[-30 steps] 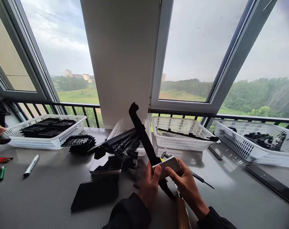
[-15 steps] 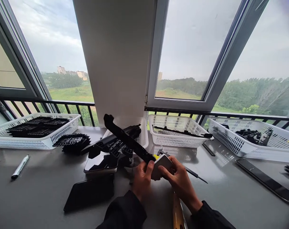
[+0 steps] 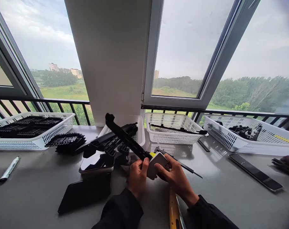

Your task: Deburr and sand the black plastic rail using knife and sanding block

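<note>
Long, slim black plastic part with a hooked end (image 3: 127, 138) slants up and away to the left above the grey tabletop (image 3: 204, 203), its lower end at the left hand (image 3: 137, 176). That hand pinches this lower end, thumb on top and fingers curled underneath, mostly hidden. Against the part, at the left thumb, lies a flat, pale grey rectangular block (image 3: 156, 163), with a small bright yellow piece (image 3: 152, 155) showing at its upper edge. The right hand (image 3: 179, 176) grips the block, its thumb across the near face and its fingers behind; how firmly either hand presses, I cannot tell. Below the right hand lies a tool with a yellow-orange handle (image 3: 174, 211), and beyond that hand a thin black rod (image 3: 188, 168) points to the right. To the left of the hands, a bundle of long black plastic pieces (image 3: 116, 140) lies partly over a pale, shallow box (image 3: 96, 163), near a flat black slab with a smooth face (image 3: 86, 193). Farther left are a stack of black ribbed plastic pieces (image 3: 66, 141) and a white marker with a black cap (image 3: 9, 169). White perforated plastic baskets (image 3: 169, 138) line the far edge, below the windows.
</note>
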The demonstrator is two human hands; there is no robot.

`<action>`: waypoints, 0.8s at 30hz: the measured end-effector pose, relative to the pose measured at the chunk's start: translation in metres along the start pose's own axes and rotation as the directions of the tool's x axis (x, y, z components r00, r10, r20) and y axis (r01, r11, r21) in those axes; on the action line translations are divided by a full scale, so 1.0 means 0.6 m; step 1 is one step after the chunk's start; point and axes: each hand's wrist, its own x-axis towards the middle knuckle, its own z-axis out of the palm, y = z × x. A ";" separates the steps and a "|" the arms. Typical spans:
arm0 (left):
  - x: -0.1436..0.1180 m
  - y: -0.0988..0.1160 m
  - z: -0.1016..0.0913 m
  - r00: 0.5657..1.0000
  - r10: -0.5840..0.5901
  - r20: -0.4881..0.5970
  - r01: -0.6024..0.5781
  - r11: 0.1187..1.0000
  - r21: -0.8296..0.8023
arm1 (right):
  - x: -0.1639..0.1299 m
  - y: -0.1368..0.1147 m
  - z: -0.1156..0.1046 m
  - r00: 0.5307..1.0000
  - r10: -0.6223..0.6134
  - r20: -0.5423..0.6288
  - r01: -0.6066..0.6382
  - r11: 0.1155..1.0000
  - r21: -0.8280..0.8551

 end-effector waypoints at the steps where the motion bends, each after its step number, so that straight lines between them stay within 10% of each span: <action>1: 0.000 0.000 0.000 1.000 -0.012 0.015 0.012 1.000 -0.005 | 0.001 0.001 -0.002 1.000 0.015 -0.020 -0.015 0.999 0.039; 24: 0.012 -0.008 -0.008 0.991 0.056 -0.121 -0.049 0.997 0.059 | 0.010 -0.005 -0.029 1.000 0.018 0.021 -0.017 0.999 -0.036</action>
